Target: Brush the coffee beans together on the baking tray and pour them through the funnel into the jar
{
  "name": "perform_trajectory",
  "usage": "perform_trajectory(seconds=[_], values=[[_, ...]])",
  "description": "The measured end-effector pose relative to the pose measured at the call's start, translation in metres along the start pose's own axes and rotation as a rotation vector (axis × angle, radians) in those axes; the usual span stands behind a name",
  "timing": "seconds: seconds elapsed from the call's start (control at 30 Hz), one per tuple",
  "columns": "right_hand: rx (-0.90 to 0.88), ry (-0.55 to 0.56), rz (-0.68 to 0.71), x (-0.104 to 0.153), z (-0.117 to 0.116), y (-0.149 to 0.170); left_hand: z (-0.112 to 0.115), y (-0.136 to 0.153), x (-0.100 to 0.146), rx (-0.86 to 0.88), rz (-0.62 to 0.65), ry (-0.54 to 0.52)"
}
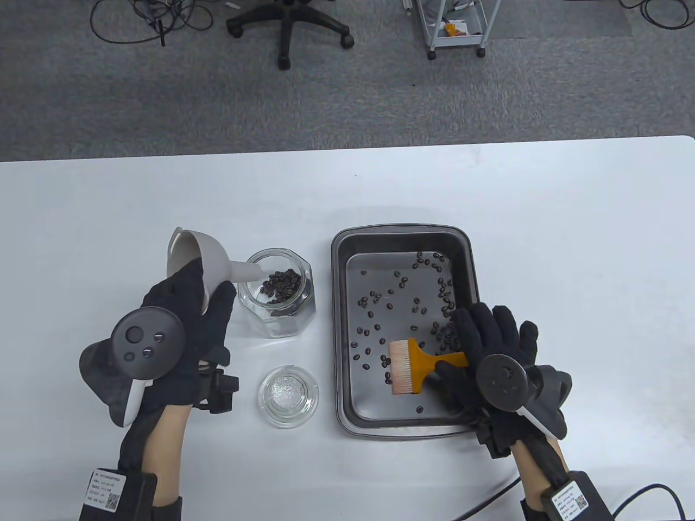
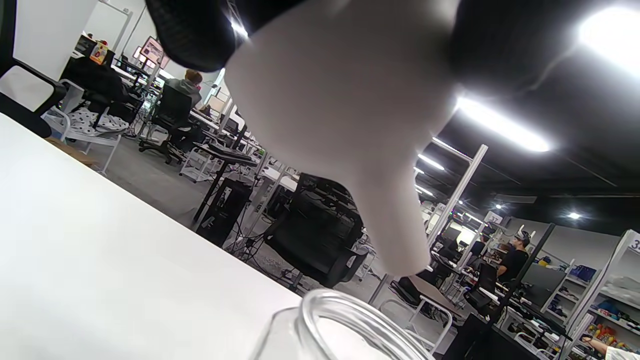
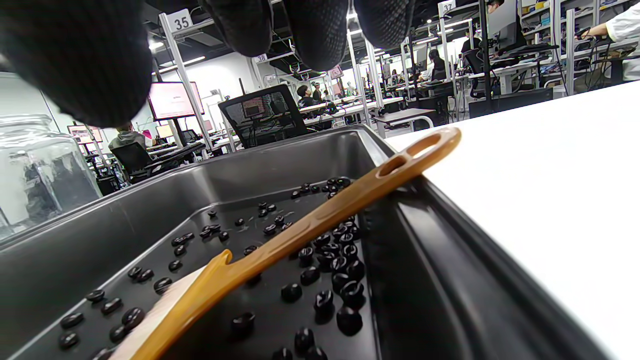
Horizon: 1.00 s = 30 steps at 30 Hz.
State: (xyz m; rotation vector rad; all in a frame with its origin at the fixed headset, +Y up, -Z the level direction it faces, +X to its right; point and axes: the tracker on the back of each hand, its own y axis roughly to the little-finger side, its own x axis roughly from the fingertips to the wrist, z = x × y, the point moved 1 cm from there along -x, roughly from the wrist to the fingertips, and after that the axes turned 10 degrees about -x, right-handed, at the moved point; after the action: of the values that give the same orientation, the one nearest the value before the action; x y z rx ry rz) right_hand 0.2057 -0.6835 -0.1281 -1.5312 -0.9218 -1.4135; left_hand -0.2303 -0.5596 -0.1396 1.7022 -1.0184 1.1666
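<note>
We see a white, smooth table (image 1: pixel 488 184). On it, near the front edge and right of the middle, sits a dark metal baking tray (image 1: pixel 347 325), a rectangle with round corners and shiny sloping walls. Small dark coffee beans (image 1: pixel 412 304) lie spread over its flat floor, with more of them bunched by its right wall.

The right hand (image 1: pixel 488 353) in a black knit glove hangs over the tray's front right corner. An orange plastic brush (image 1: pixel 418 363) with pale bristles lies in the tray, its handle leaning up on the right wall. In the right wrist view the fingers (image 3: pixel 310 30) hang loose above the handle and do not seem to hold it. That view also shows two holes at the handle's end, which the table view hides under the glove.

Left of the tray stands a clear glass jar (image 1: pixel 279 309) with flat sides and some beans inside. The left hand (image 1: pixel 184 309) grips a smooth grey funnel (image 1: pixel 190 260), lying on its side, with its spout (image 1: pixel 247 271) over the jar's mouth. The left wrist view shows the spout tip just above the glass rim, not touching it.

A round glass lid (image 1: pixel 288 393) lies in front of the jar, toward the table's front edge.
</note>
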Motion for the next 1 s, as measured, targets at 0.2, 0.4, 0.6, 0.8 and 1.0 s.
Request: perform_trajectory(seconds=[0.2,0.4,0.6,0.8,1.0], values=[[-0.01,0.0,0.0,0.0,0.0,0.001,0.021,-0.012,-0.009,-0.013,0.007,0.036],[-0.013,-0.005,-0.002,-0.001,0.001,0.001,0.04,-0.019,-0.014,-0.049,0.023,0.053],[-0.006,-0.012,0.001,-0.002,-0.001,0.0,0.055,-0.021,-0.016,-0.079,0.038,0.065],[-0.008,-0.021,-0.008,-0.003,-0.002,0.002,0.067,-0.027,-0.015,-0.095,0.068,0.082],[-0.004,-0.022,-0.009,-0.003,-0.002,0.001,0.075,-0.035,-0.012,-0.118,0.107,0.1]])
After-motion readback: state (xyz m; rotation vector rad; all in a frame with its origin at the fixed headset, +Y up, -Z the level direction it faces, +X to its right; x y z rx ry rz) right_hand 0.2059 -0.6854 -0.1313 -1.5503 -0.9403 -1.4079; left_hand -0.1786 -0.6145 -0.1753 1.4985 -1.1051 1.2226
